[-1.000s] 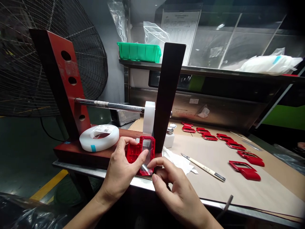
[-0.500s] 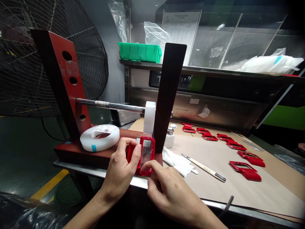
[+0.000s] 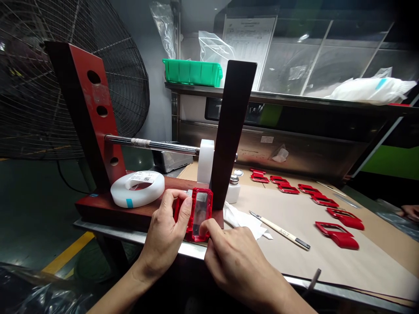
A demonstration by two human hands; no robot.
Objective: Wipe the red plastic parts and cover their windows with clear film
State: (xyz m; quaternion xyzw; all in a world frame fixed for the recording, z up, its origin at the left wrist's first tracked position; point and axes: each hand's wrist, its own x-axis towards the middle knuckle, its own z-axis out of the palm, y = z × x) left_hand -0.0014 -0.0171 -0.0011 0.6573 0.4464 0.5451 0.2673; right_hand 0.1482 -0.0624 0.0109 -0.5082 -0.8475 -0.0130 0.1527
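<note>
A red plastic case (image 3: 202, 213) with a clear window is held upright below a roll of clear film (image 3: 206, 161) on a metal rod. My left hand (image 3: 168, 231) grips its left side between thumb and fingers. At its lower right corner, my right hand (image 3: 234, 261) has its index finger and thumb bent close together; what they pinch, if anything, is hidden. A wide film roll (image 3: 137, 190) with a label lies on the wooden stand (image 3: 94, 205), left of my hands.
Several red cases (image 3: 337, 234) lie on the paper-covered table (image 3: 304, 266). A craft knife (image 3: 281, 230), white wipes (image 3: 244, 221) and a white bottle (image 3: 233, 192) are nearer. The stand's dark post (image 3: 234, 126) rises beside the roll. Another person's hand (image 3: 410, 212) shows at right.
My right hand has shifted slightly right and its index finger has moved toward the case's right edge, uncovering more of the window. The other person's hand has come further into view.
</note>
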